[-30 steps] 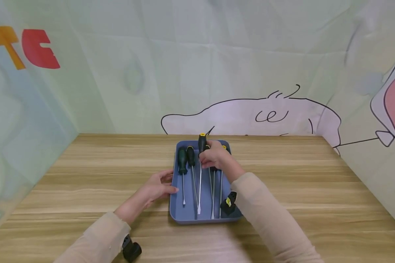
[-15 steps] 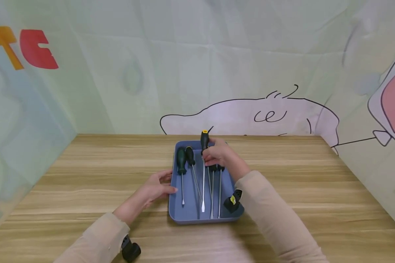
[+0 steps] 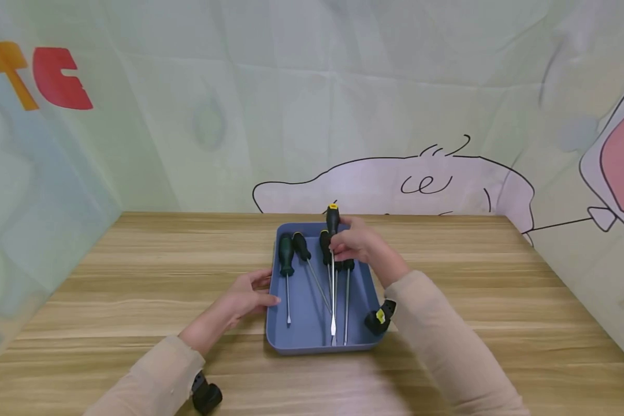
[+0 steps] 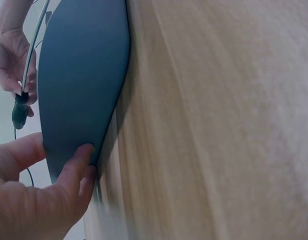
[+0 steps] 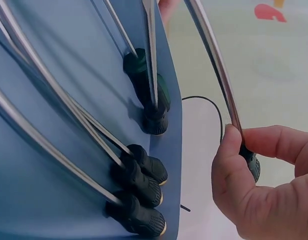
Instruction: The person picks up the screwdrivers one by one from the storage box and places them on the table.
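Observation:
My right hand point(image 3: 357, 240) pinches a flat-blade screwdriver point(image 3: 333, 218) between thumb and fingers, where its black handle meets the shaft. The yellow-tipped handle points away from me, raised over the blue tray point(image 3: 304, 340); in the right wrist view the long shaft point(image 5: 219, 70) stands apart from the others. My left hand point(image 3: 246, 297) grips the tray's left side, thumb over the rim, fingers against the outer wall point(image 4: 84, 85). Inside lie a dark green screwdriver point(image 3: 286, 254), a slanted black one point(image 3: 302, 247) and, partly hidden by my right hand, several more black-handled ones point(image 5: 136, 180).
The tray stands on a wooden table point(image 3: 177, 260), close to its back edge. Behind rises a printed cloth backdrop point(image 3: 312, 115). A small black camera point(image 3: 206, 396) sits on my left wrist, and another point(image 3: 378, 319) on my right hangs above the tray's near right corner.
My right hand has moved to the right with the screwdriver, which now hangs above the right-hand group. The slanted screwdriver's tip has swung right. My left hand has stayed on the tray.

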Demonstrator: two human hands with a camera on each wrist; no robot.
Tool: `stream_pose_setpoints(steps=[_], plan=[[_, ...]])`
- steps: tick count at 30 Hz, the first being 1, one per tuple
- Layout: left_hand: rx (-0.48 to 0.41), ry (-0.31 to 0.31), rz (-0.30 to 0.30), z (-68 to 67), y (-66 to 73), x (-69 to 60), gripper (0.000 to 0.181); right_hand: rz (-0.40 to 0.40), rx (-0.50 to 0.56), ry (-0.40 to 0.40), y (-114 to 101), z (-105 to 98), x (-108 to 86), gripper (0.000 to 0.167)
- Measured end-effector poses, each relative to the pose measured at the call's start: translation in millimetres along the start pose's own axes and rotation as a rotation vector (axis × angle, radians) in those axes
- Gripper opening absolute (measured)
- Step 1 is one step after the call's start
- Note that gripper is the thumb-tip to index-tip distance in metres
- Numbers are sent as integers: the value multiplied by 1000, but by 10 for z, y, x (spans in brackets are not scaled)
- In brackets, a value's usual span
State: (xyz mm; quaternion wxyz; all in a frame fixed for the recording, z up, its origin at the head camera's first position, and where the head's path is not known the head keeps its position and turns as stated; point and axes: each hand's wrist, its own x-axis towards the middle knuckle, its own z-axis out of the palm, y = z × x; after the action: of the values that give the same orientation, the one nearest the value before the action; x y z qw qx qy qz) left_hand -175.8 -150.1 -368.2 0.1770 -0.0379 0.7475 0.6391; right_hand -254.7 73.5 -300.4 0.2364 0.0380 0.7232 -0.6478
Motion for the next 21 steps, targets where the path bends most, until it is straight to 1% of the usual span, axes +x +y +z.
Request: stream_pose_setpoints(steps=[3,7,13,15,21], plan=[[0,5,-2,2,-4,7,69,14,9,-18,-10,-50,-24,79],[-7,8,-7,2,-2,15,69,9,6,-33,-23,-121,-52,76],[2,15,-13,5,-2,19,68,2,-8,-36,-13,-212,-92,77],[1,21,-15,8,-5,19,68,0,-1,-35,-5,-241,-102,78],[-7,11,-6,14,-4,6,69,-19,33,-44,27,-342,-115,79]])
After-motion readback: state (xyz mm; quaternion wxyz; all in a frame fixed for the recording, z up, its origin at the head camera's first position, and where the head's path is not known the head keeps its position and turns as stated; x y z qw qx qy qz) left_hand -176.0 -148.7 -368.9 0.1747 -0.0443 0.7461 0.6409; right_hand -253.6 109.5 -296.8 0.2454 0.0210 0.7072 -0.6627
